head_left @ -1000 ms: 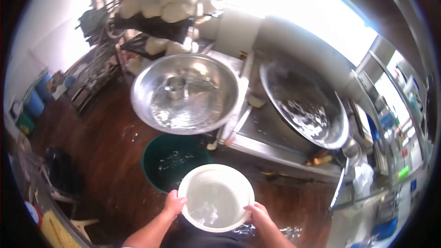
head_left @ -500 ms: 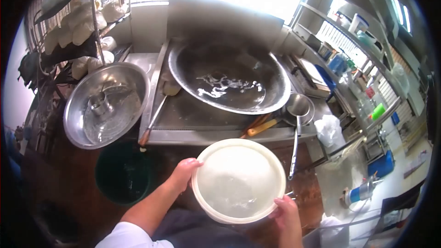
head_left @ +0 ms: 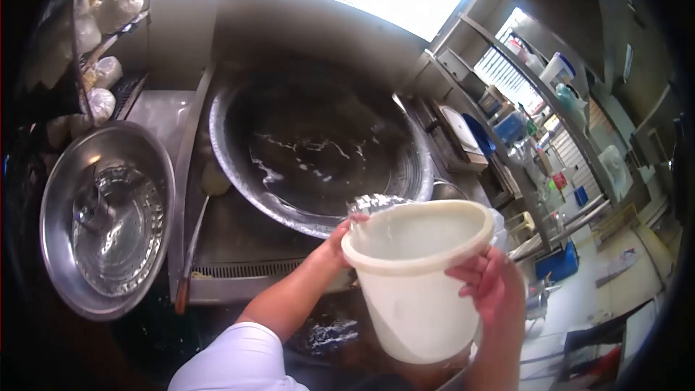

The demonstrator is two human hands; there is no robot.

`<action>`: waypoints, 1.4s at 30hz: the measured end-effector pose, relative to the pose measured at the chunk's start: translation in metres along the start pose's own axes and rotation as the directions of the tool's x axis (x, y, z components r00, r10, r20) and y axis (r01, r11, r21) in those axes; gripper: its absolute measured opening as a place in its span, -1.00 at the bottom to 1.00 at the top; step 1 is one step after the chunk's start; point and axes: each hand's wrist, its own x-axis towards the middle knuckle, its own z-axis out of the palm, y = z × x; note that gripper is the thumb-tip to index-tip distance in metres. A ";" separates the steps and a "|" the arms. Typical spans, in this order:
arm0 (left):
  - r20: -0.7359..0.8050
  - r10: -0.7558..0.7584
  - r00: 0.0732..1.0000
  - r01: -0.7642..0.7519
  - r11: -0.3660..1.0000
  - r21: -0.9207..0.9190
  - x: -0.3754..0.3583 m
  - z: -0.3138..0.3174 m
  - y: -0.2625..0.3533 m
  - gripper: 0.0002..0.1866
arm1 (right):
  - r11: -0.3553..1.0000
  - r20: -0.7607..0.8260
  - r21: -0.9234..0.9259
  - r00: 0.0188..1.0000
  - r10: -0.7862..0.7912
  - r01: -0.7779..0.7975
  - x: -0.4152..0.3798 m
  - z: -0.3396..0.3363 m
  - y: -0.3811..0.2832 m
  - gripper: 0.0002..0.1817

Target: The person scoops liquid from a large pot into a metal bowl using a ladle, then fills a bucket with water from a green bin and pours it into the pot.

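Note:
A white plastic bucket (head_left: 420, 311) is tilted towards the large wok (head_left: 239, 192), and clear liquid spills near its far rim. My left hand (head_left: 340, 242) grips the rim on the left, fingers wrapped over it. On the right side my right hand (head_left: 489, 282) holds the bucket just below the rim. Dark, rippling liquid with bright reflections lies in the wok, right beyond the bucket.
A steel basin (head_left: 58, 246) with water and a small metal container stands at the left. Between basin and wok lies a wooden-handled ladle (head_left: 195, 250). Shelves (head_left: 536, 83) with containers run along the right; bags (head_left: 108, 72) sit on a rack upper left.
The bucket has tipped and moved up and right, nearer the wok, with both hands still on it. Liquid now spills at its far rim. The camera view has shifted closer to the wok.

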 end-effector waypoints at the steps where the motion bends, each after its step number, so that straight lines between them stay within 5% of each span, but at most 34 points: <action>1: 0.033 0.029 0.999 -0.028 0.999 -0.035 0.011 -0.007 0.002 -0.49 | 1.000 0.004 -0.014 1.000 0.012 -0.012 0.020 0.002 -0.005 -0.15; 7: -0.025 -0.066 0.998 0.061 0.987 -0.146 0.064 -0.024 0.003 -0.52 | 0.989 -0.061 -0.055 0.990 0.131 -0.134 0.114 0.013 -0.031 -0.39; 9: 0.176 0.009 0.984 0.049 0.946 -0.322 0.079 -0.040 -0.003 -0.54 | 0.979 -0.079 -0.119 0.984 0.157 -0.166 0.138 0.024 -0.041 -0.41; 10: -0.036 0.025 0.999 -0.033 0.967 -0.251 0.086 -0.039 -0.006 -0.59 | 0.965 -0.086 -0.182 0.981 0.176 -0.189 0.149 0.031 -0.045 -0.43; 16: 0.086 0.080 0.993 -0.057 0.968 -0.243 0.105 0.007 -0.031 -0.63 | 0.865 -0.155 -0.410 0.956 0.248 -0.290 0.199 0.065 -0.078 -0.40; 29: 0.260 0.141 0.955 -0.107 0.985 -0.138 0.121 0.045 -0.067 -0.51 | 0.810 -0.203 -0.548 0.972 0.114 -0.210 0.141 0.066 -0.125 -0.49; 35: 0.193 0.132 0.972 -0.104 0.983 -0.149 0.062 0.023 -0.068 -0.58 | 0.928 0.030 -0.358 0.992 0.122 -0.103 0.057 0.035 -0.116 -0.54; 37: 0.177 0.146 0.973 -0.148 0.989 0.000 0.025 0.016 -0.075 -0.52 | 0.959 0.183 -0.268 0.972 0.145 -0.093 0.025 0.021 -0.103 -0.53; 39: 0.190 0.192 0.963 -0.212 0.973 0.094 -0.031 0.009 -0.088 -0.59 | 0.973 0.417 -0.137 0.880 0.228 -0.187 0.002 0.003 -0.090 -0.45; 41: 0.337 0.373 0.865 -0.460 0.857 0.234 -0.093 -0.001 -0.109 -0.57 | 0.978 0.630 -0.060 0.752 0.194 -0.202 -0.022 -0.014 -0.067 -0.44; 42: 0.222 0.387 0.895 -0.430 0.881 0.195 -0.134 -0.013 -0.124 -0.54 | 0.969 0.711 -0.083 0.668 0.220 -0.231 -0.031 -0.021 -0.055 -0.44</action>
